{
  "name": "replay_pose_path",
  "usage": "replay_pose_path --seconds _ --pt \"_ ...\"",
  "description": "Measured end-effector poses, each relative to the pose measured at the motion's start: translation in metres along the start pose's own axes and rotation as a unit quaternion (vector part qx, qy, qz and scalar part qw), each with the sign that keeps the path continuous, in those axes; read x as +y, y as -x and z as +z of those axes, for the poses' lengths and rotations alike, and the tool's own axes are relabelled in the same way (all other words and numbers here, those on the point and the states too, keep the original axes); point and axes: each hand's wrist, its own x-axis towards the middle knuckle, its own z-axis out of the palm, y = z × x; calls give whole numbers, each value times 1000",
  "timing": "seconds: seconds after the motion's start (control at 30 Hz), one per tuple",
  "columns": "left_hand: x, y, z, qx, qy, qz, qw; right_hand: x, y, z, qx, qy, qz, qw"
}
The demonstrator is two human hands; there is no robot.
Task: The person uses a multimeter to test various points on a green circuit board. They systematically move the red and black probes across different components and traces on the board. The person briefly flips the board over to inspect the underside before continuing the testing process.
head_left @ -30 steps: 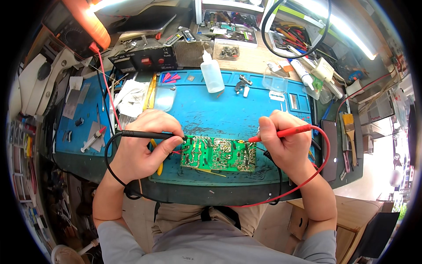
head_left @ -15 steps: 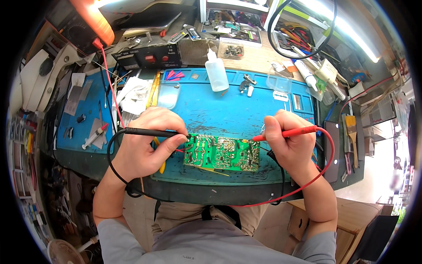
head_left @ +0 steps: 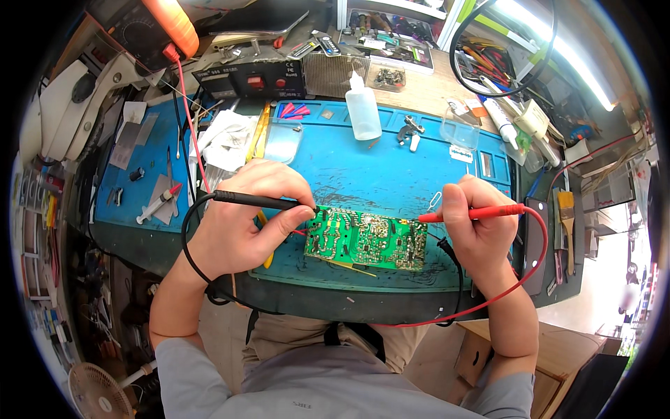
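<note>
1. A green circuit board (head_left: 366,241) lay between a person's two grips, soldered side up on a blue mat (head_left: 335,167) that covered part of the table (head_left: 412,305). It was laid flat, it seemed, so that both ends could be reached at once.

2. The left grip (head_left: 255,216) was closed around a black probe (head_left: 258,200), pinched between thumb and fingers and pointed inward at the board's far left corner. The fingertips hid the tip, so contact could not be told.

3. The right grip (head_left: 483,230) clasped a red probe (head_left: 481,212), thumb raised against it and fingers curled in, the tip at the board's far right corner. Holding both probes near their tips likely steadied the aim.

4. A black wire (head_left: 183,234) looped outward beyond the left grip, and a red wire (head_left: 545,244) curved outside the right one; that slack presumably kept the board uncovered.

5. The left forearm (head_left: 178,300) and right forearm (head_left: 514,314) rose from the lower edge, elbows spread wide, wrists turned toward each other.

6. Ahead of the grips, and between them, a squeeze bottle (head_left: 364,115) stood upright; far ahead of the left grip sat an orange-cased meter (head_left: 174,28).
</note>
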Motion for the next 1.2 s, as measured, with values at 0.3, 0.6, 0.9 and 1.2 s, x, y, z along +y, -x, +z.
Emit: replay_pose_path --seconds 0.3,0.6,0.9,1.2 --pt "0 0 0 -1 2 -4 1000 4 3 -1 15 -31 5 999" --pt "0 0 0 -1 1 -7 1000 -8 -8 3 -49 -117 -42 991" --pt "1 0 0 -1 2 -7 1000 -17 -9 -9 -159 -113 15 981" --pt "0 -1 1 2 1 -6 1000 -15 -8 -6 -155 -114 6 981"
